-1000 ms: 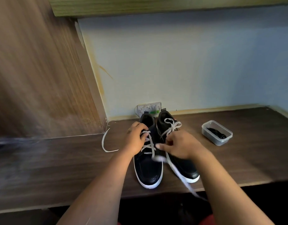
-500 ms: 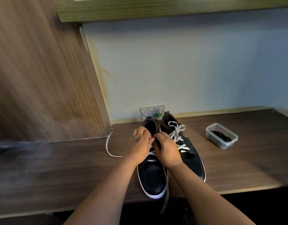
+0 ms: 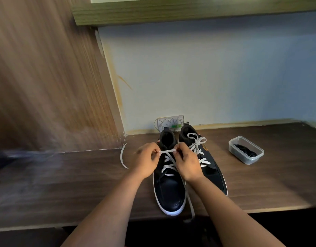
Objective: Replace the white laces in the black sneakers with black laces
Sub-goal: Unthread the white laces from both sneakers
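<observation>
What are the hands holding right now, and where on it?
Both the left hand and right hand pinch the flat white lace of the left black sneaker, at its topmost crossing.

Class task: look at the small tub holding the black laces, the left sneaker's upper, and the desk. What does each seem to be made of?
Tub: clear plastic, since the black laces show through its walls. Left sneaker: smooth black leather or a synthetic lookalike, with a soft sheen on the toe, and a white, probably rubber sole. Desk: dark wood-grain surface, likely laminate.
</observation>
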### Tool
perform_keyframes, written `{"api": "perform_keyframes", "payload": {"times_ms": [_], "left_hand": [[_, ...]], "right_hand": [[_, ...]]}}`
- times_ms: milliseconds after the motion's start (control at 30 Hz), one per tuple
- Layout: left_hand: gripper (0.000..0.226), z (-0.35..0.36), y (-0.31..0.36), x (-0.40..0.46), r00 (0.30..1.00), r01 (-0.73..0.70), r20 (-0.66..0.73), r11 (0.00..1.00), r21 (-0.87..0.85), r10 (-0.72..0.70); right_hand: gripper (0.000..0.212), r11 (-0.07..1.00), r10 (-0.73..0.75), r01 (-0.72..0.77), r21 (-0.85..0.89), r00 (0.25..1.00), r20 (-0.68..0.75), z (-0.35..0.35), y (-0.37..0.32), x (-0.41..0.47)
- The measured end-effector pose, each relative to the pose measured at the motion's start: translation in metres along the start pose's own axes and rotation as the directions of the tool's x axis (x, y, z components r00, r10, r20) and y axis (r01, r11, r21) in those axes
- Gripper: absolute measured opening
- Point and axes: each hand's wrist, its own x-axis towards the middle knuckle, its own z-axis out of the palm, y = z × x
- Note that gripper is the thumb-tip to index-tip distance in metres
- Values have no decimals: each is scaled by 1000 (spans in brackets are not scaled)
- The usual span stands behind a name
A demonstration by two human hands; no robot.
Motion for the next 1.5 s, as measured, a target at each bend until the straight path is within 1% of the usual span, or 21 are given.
{"api": "perform_keyframes", "payload": {"times_ms": [100, 233, 300, 433, 467, 567, 733, 833, 933, 1000, 1067, 1133, 1167, 1200, 1233, 1267, 1300, 1333, 1367, 1433, 1500], "left_hand": [[7, 1, 10, 1, 981, 190, 0, 961, -202, -194], [12, 7, 18, -1, 948, 319, 118, 898, -303, -297], [20, 6, 23, -2, 935, 356, 140, 855, -377, -327], [15, -2, 40, -3, 850, 514, 289, 574, -637, -440], [14, -4, 41, -3, 849, 520, 306, 573, -633, -431], [42, -13, 32, -3, 910, 414, 233, 798, -438, -344], [61, -42, 12, -3, 934, 341, 144, 693, -635, -328], [37, -57, 10, -8, 888, 298, 39, 509, -807, -458], [17, -82, 15, -8, 801, 105, -16, 167, -980, -598], [21, -100, 14, -8, 761, -36, -24, -6, -999, -648], [33, -113, 11, -10, 733, -117, -30, -82, -990, -680], [36, -117, 10, -15, 714, -102, -33, -57, -993, -699], [31, -114, 10, -16, 717, -52, -48, 15, -999, -695], [27, -110, 14, -17, 725, 35, -83, 157, -987, -684], [27, -101, 14, -17, 743, 117, -128, 316, -942, -657], [28, -91, 17, -16, 779, 169, -169, 461, -871, -604], [24, -80, 17, -14, 824, 188, -199, 587, -787, -531], [11, -68, 18, -13, 863, 221, -181, 675, -704, -471], [12, -55, 18, -11, 892, 257, -151, 754, -605, -425], [62, -33, 18, -11, 933, 270, -114, 874, -405, -341], [78, -16, 25, -11, 950, 256, -104, 927, -275, -293]], "right_hand": [[8, 998, 40, -46, 46, 993, 112, -2, -4, -1], [10, 971, -37, 100, -216, 959, 281, -6, 1, -3], [6, 975, -56, 114, -191, 957, 286, -12, -2, -5], [12, 999, 14, -19, 34, 990, 143, -25, -14, -3], [16, 988, 63, -75, 138, 994, 90, -28, -15, -2], [26, 857, 286, -249, 451, 958, -17, -37, -21, 1], [48, 664, 428, -266, 698, 901, -63, -68, -24, 3], [43, 532, 482, -240, 812, 874, -58, -84, -28, 1], [40, 255, 494, -97, 962, 869, -43, -98, -32, -2], [51, 110, 514, -25, 994, 857, -35, -105, -30, -4], [59, 25, 508, -10, 1000, 861, -4, -109, -30, -7], [57, 13, 440, -24, 1000, 898, 16, -107, -33, -9], [53, 43, 414, -82, 996, 909, 58, -106, -35, -8], [49, 183, 395, -150, 971, 916, 67, -105, -37, -7], [46, 512, 360, -199, 835, 933, 2, -102, -35, -6], [41, 851, 244, -173, 496, 966, -83, -97, -33, -7], [32, 997, 71, -66, 39, 984, -164, -90, -25, -7], [23, 950, -117, 61, -305, 979, -168, -81, -21, -6], [30, 880, -192, 119, -460, 975, -115, -72, -20, -7], [44, 899, -147, 98, -427, 986, -83, -53, -19, -8], [45, 913, -138, 99, -395, 988, -71, -36, -21, -5]]}}
